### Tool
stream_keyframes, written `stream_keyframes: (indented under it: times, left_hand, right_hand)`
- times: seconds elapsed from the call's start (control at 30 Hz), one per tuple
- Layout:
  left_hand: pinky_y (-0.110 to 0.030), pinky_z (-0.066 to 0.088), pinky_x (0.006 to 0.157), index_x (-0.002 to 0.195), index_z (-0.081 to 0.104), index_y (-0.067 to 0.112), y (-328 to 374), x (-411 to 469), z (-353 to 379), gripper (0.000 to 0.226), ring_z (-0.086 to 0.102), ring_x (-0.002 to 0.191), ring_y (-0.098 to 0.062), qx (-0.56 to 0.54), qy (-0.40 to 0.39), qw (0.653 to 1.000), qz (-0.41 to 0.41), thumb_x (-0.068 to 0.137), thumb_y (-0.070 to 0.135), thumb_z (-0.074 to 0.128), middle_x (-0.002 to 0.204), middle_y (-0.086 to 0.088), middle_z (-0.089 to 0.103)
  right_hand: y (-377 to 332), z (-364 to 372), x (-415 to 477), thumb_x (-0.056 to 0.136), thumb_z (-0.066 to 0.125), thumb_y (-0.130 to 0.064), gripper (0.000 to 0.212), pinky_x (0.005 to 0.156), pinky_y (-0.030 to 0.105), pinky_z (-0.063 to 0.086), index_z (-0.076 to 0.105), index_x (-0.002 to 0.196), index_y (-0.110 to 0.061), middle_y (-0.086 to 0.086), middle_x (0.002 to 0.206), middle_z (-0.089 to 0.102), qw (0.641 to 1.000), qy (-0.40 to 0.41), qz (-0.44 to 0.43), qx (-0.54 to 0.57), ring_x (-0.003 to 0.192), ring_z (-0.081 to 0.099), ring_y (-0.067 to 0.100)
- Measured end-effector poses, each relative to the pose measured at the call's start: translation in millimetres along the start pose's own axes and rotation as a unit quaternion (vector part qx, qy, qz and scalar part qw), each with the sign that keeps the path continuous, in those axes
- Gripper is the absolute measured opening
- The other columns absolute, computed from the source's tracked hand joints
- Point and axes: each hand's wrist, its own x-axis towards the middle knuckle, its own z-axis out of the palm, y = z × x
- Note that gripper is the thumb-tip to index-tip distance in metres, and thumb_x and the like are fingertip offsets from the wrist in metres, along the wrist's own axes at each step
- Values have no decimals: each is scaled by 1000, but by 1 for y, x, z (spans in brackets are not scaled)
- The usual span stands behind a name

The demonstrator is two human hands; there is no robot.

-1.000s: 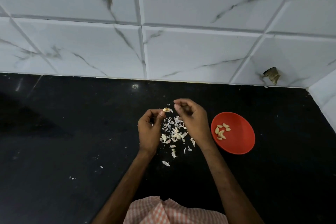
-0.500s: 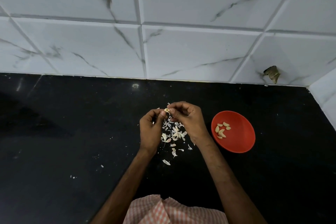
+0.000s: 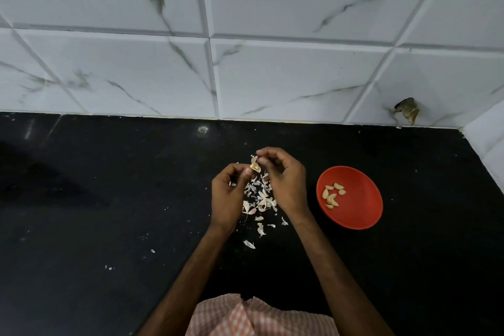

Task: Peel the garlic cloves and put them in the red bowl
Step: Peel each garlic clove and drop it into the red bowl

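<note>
My left hand (image 3: 228,194) pinches a small garlic clove (image 3: 254,167) between thumb and fingertips above the black counter. My right hand (image 3: 285,180) meets it from the right, its fingertips pinching a flap of pale skin at the clove's top. Under both hands lies a heap of garlic skins (image 3: 260,199). The red bowl (image 3: 360,213) sits on the counter just right of my right hand, with several peeled cloves (image 3: 332,196) in its left half.
The black counter (image 3: 109,213) runs back to a white marble-tiled wall (image 3: 245,76) and a side wall at the far right. A dark broken spot (image 3: 407,113) marks the wall above the bowl. Stray skin flakes (image 3: 248,244) lie near my forearms.
My right hand came back from beside the clove to meet my left hand, and its fingertips now pull a flap of skin up off the clove.
</note>
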Motion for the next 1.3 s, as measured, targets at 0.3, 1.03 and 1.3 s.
stream_keyframes:
  times: [0.3, 1.03, 1.3]
  left_hand:
    - [-50, 54, 76, 89, 69, 26, -4, 3, -6, 12, 65, 84, -19, 138, 32, 989, 40, 95, 36, 66, 85, 8, 70]
    - [-29, 42, 58, 86, 59, 21, 1, -2, -2, 13, 55, 74, -9, 284, 93, 951, 83, 96, 14, 65, 84, 11, 61]
    - [-23, 34, 58, 88, 60, 23, 6, -3, -3, 11, 50, 77, -5, 324, 106, 935, 95, 97, 21, 65, 86, 15, 57]
  right_hand:
    - [-4, -13, -2, 87, 76, -9, 14, 83, 41, 60, 76, 100, -15, -6, 99, 74, 996, -60, -63, -22, 95, 71, 15]
    - [-7, 13, -17, 85, 79, -9, 37, 75, 35, 58, 59, 113, -22, -6, 90, 67, 996, -5, -38, -85, 85, 66, 11]
    - [-14, 3, -14, 89, 70, -32, 26, 77, 37, 59, 66, 112, -20, -19, 92, 66, 987, -27, -67, -141, 91, 66, 6]
